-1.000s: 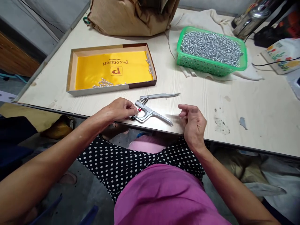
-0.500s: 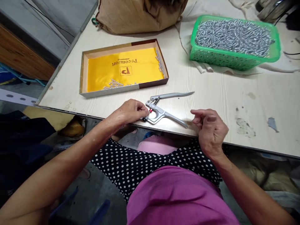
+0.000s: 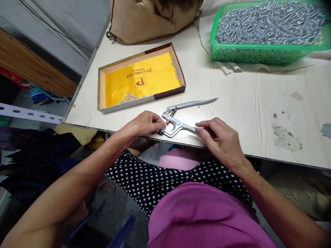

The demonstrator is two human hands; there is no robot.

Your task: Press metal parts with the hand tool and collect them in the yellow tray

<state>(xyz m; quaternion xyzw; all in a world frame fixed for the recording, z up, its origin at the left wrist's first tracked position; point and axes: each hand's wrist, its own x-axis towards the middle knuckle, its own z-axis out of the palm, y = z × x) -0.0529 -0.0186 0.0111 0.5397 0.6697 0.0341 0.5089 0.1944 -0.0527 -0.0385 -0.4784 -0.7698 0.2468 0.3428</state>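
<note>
Silver spring-loaded hand pliers [image 3: 178, 122] lie near the table's front edge, handles spread apart and pointing right. At their jaw end, my left hand [image 3: 148, 123] is closed in a pinch; what sits between its fingertips is hidden. A small red part shows right beside those fingertips. My right hand [image 3: 221, 139] has its thumb and fingers around the end of the lower handle, covering its tip. Behind the pliers, a shallow box [image 3: 126, 107] with a yellow bottom holds small silvery ribbed pieces [image 3: 129, 97], like short coil springs.
A green plastic basket [image 3: 245, 55] heaped with similar silvery pieces stands on cloth at the back right. A brown bag [image 3: 144, 24] sits at the back. The table's front edge [image 3: 227, 151] runs just below my hands.
My right hand has moved left and taken hold of the lower handle's end. My left hand keeps its pinch at the jaws. The view has shifted slightly.
</note>
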